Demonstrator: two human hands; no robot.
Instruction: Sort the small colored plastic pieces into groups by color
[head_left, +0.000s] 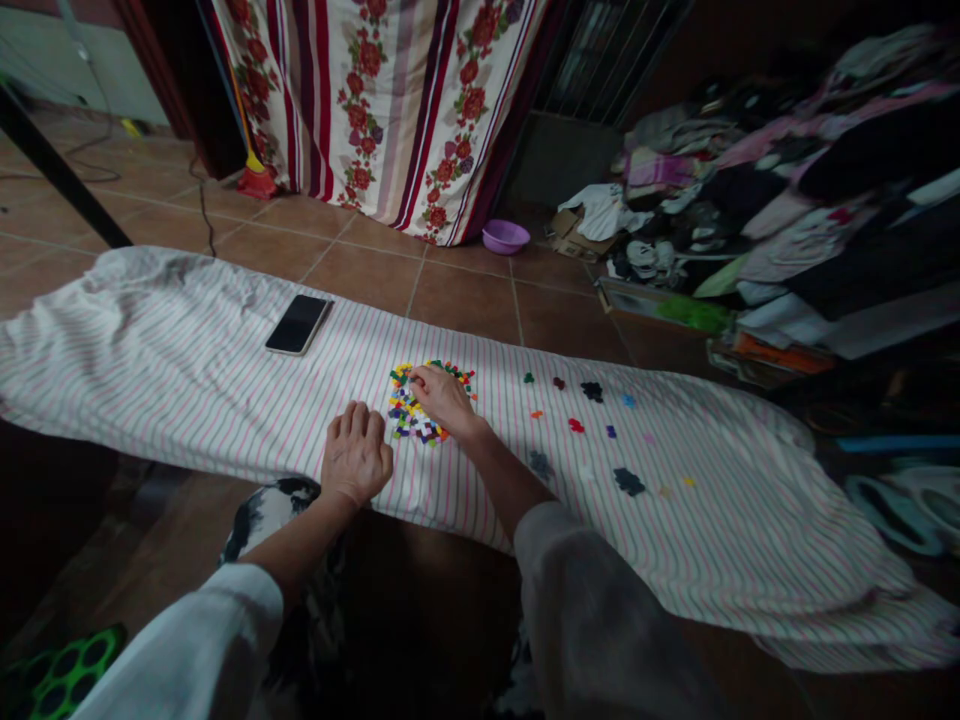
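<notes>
A striped white cloth [187, 370] lies spread over the tiled floor. On its middle sits a pile of small coloured pieces [411, 412]. My right hand [444, 398] rests on top of that pile, fingers curled down onto the pieces; what they pinch, if anything, is hidden. My left hand [355, 452] lies on the cloth just left of the pile, knuckles up, fingers bent under, holding nothing that shows. Small sorted clusters of coloured pieces [592, 392] are spaced out on the cloth to the right of the pile.
A black phone [298, 324] lies on the cloth's far edge, left of the pile. A floral curtain [390, 100] hangs behind, with a purple bowl [505, 236] on the floor. A heap of clothes [787, 190] fills the right side.
</notes>
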